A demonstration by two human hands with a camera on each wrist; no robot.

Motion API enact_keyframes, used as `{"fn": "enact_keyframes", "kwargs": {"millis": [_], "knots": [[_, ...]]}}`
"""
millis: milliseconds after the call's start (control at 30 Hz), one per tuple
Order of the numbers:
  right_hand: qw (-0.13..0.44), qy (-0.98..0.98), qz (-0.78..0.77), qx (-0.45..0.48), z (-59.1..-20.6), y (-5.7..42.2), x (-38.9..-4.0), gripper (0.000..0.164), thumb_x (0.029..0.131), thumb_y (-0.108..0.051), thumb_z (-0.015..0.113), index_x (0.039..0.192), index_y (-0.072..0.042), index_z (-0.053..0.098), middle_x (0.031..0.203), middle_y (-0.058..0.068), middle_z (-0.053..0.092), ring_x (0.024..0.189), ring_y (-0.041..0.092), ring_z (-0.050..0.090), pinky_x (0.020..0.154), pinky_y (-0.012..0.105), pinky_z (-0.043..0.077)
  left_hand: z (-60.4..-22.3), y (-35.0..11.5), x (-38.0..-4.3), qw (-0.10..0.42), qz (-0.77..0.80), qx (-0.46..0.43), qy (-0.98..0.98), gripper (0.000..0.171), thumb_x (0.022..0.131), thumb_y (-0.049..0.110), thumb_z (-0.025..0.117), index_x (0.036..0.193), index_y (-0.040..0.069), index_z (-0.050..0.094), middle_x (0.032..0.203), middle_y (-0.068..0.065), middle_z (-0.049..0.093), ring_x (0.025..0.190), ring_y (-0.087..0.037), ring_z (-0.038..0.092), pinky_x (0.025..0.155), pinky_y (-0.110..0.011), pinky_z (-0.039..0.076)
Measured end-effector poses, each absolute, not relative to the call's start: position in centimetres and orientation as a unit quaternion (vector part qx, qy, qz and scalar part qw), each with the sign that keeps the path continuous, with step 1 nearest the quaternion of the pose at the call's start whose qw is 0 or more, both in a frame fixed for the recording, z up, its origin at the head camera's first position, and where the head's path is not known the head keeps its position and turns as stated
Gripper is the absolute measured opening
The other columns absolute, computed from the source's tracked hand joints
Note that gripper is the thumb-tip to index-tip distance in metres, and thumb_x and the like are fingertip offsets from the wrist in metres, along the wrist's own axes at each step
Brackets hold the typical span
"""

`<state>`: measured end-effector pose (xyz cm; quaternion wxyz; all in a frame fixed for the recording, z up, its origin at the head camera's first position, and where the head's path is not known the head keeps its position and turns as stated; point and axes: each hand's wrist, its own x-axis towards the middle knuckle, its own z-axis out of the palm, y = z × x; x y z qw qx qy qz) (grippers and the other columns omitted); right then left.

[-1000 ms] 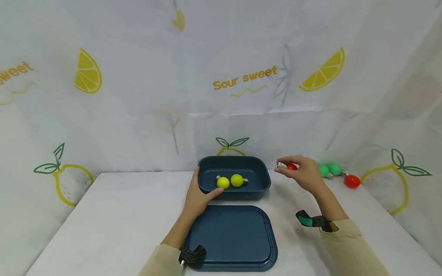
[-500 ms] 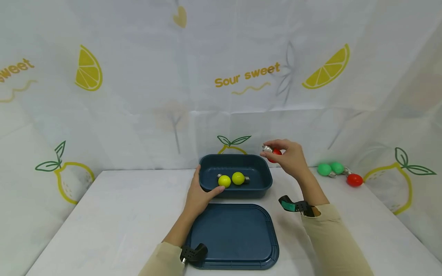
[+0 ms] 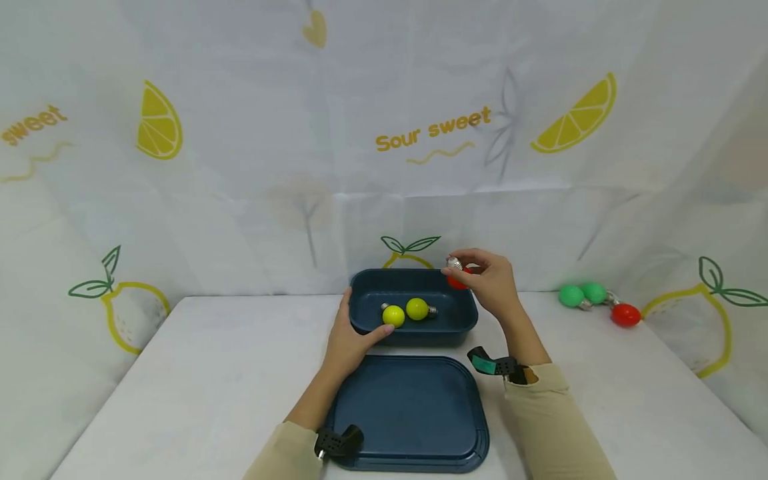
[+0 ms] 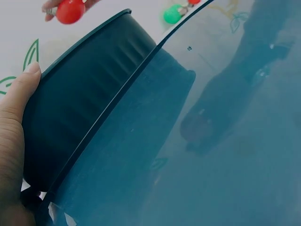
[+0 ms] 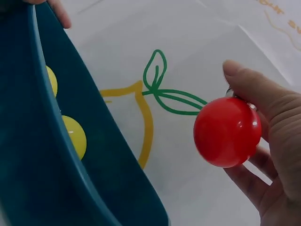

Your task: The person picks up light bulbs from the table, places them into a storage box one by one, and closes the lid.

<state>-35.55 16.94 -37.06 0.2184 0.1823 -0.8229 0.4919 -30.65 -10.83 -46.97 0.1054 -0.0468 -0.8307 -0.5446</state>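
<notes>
My right hand (image 3: 489, 280) pinches a red light bulb (image 3: 459, 278) by its silver screw base, over the right part of a dark blue box (image 3: 414, 339). In the right wrist view the round red bulb (image 5: 227, 133) hangs below the thumb, beside the box rim. My left hand (image 3: 350, 341) grips the box at its left side, the thumb along the front rim. Two yellow bulbs, one at left (image 3: 393, 316) and one at right (image 3: 417, 309), lie inside the box.
In front of the box a dark blue lid (image 3: 411, 410) lies flat on the white table (image 3: 240, 373). Green bulbs (image 3: 594, 292) and another red bulb (image 3: 626, 315) lie at the back right. A printed white cloth (image 3: 258, 220) hangs behind the table.
My right hand has carried the red bulb leftward from beside the box to over it, rising and then lowering, and the bulb has tilted base upward. The left hand stays on the box.
</notes>
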Motion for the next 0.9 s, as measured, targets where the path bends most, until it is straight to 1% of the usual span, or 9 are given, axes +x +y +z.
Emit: {"fn": "enact_keyframes", "kwargs": {"millis": [100, 200, 300, 367, 433, 500, 633, 767, 900], "knots": [[0.218, -0.825, 0.486, 0.189, -37.3, 16.9, -35.6, 0.028, 0.086, -0.021, 0.082, 0.111, -0.008, 0.076, 0.103, 0.016, 0.074, 0.086, 0.015, 0.07, 0.073, 0.013, 0.056, -46.9, -10.8, -30.6, 0.108, -0.547, -0.046, -0.829, 0.115, 0.078, 0.055, 0.082, 0.164, 0.02, 0.015, 0.17, -0.009, 0.021, 0.155, -0.036, 0.026, 0.121, -0.064, 0.026], [0.22, -0.831, 0.477, 0.185, -37.6, 17.0, -35.6, 0.028, 0.086, -0.021, 0.082, 0.11, -0.008, 0.077, 0.102, 0.014, 0.075, 0.088, 0.006, 0.068, 0.075, 0.013, 0.056, -46.9, -10.9, -30.6, 0.106, -0.547, -0.048, -0.829, 0.115, 0.078, 0.054, 0.082, 0.164, 0.02, 0.014, 0.17, -0.008, 0.021, 0.155, -0.036, 0.025, 0.122, -0.064, 0.026], [0.218, -0.837, 0.469, 0.181, -37.9, 16.9, -35.8, 0.03, 0.085, -0.021, 0.083, 0.111, -0.008, 0.076, 0.104, 0.013, 0.076, 0.09, 0.002, 0.068, 0.083, 0.022, 0.06, -47.0, -11.0, -30.5, 0.106, -0.548, -0.049, -0.828, 0.116, 0.077, 0.054, 0.083, 0.164, 0.02, 0.014, 0.17, -0.009, 0.021, 0.155, -0.036, 0.025, 0.121, -0.064, 0.026], [0.215, -0.84, 0.465, 0.181, -38.1, 16.8, -36.0, 0.032, 0.085, -0.021, 0.083, 0.113, -0.006, 0.075, 0.108, 0.014, 0.076, 0.095, 0.009, 0.07, 0.088, 0.032, 0.061, -47.0, -11.1, -30.5, 0.106, -0.55, -0.047, -0.827, 0.116, 0.077, 0.054, 0.083, 0.164, 0.021, 0.014, 0.17, -0.008, 0.021, 0.155, -0.036, 0.025, 0.122, -0.064, 0.026], [0.21, -0.842, 0.463, 0.18, -38.3, 16.7, -36.1, 0.035, 0.086, -0.021, 0.082, 0.116, -0.004, 0.074, 0.112, 0.015, 0.075, 0.1, 0.019, 0.071, 0.09, 0.042, 0.06, -46.9, -11.1, -30.5, 0.106, -0.549, -0.047, -0.827, 0.115, 0.077, 0.054, 0.083, 0.164, 0.021, 0.014, 0.17, -0.009, 0.021, 0.155, -0.036, 0.025, 0.122, -0.064, 0.026], [0.205, -0.845, 0.461, 0.177, -38.6, 16.7, -36.3, 0.038, 0.086, -0.021, 0.082, 0.119, -0.002, 0.073, 0.116, 0.016, 0.075, 0.104, 0.028, 0.071, 0.092, 0.046, 0.059, -46.9, -11.1, -30.6, 0.103, -0.55, -0.046, -0.827, 0.115, 0.077, 0.054, 0.083, 0.164, 0.022, 0.014, 0.17, -0.009, 0.02, 0.155, -0.036, 0.025, 0.122, -0.064, 0.025], [0.192, -0.852, 0.457, 0.168, -39.2, 16.8, -36.6, 0.04, 0.088, -0.021, 0.08, 0.121, 0.0, 0.071, 0.118, 0.019, 0.074, 0.106, 0.035, 0.07, 0.094, 0.049, 0.058, -46.9, -11.1, -30.7, 0.102, -0.549, -0.046, -0.828, 0.115, 0.078, 0.054, 0.082, 0.164, 0.022, 0.013, 0.17, -0.009, 0.02, 0.155, -0.036, 0.025, 0.122, -0.064, 0.026], [0.183, -0.857, 0.454, 0.161, -39.8, 16.9, -36.6, 0.036, 0.089, -0.02, 0.079, 0.119, 0.0, 0.072, 0.113, 0.02, 0.075, 0.103, 0.034, 0.071, 0.094, 0.05, 0.058, -47.0, -11.1, -30.8, 0.103, -0.548, -0.048, -0.829, 0.115, 0.078, 0.054, 0.082, 0.164, 0.021, 0.013, 0.17, -0.01, 0.021, 0.155, -0.037, 0.025, 0.121, -0.065, 0.026], [0.179, -0.862, 0.447, 0.161, -40.4, 16.9, -36.8, 0.033, 0.089, -0.019, 0.079, 0.116, -0.002, 0.072, 0.109, 0.02, 0.076, 0.098, 0.033, 0.073, 0.09, 0.049, 0.06, -47.1, -10.9, -30.8, 0.104, -0.546, -0.049, -0.83, 0.115, 0.078, 0.055, 0.082, 0.164, 0.021, 0.014, 0.17, -0.01, 0.021, 0.155, -0.037, 0.025, 0.121, -0.065, 0.026]]}}
